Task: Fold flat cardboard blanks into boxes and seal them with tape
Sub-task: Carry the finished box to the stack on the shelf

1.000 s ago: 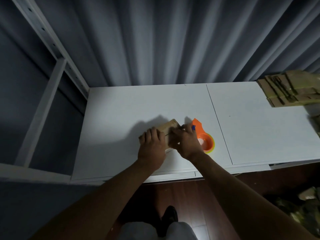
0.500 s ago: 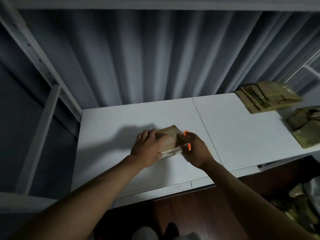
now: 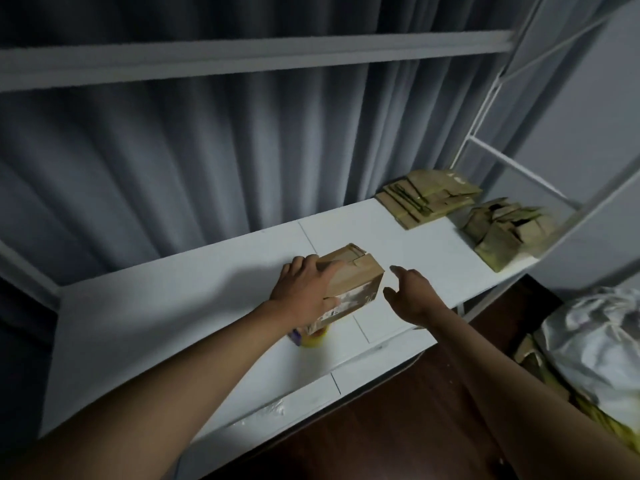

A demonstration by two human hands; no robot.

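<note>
Right hand (image 3: 412, 294) has let go of the tape dispenser (image 3: 313, 336) (now parked under the box (image 3: 349, 282)) and hovers empty; left hand (image 3: 304, 294) grips the box on the table (image 3: 173, 306), so taping looks done.

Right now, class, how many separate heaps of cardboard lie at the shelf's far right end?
2: a neat flat stack by the curtain, and a looser, blurred heap nearer the shelf's front edge. How many pieces each holds cannot be told.

- Tape dispenser (image 3: 313, 336): mostly hidden beneath box (image 3: 349, 282) and left hand (image 3: 304, 292).
- Folded-box pile (image 3: 502, 233): blurred, count unclear.
- White bag (image 3: 595, 355): cut by right edge.
</note>
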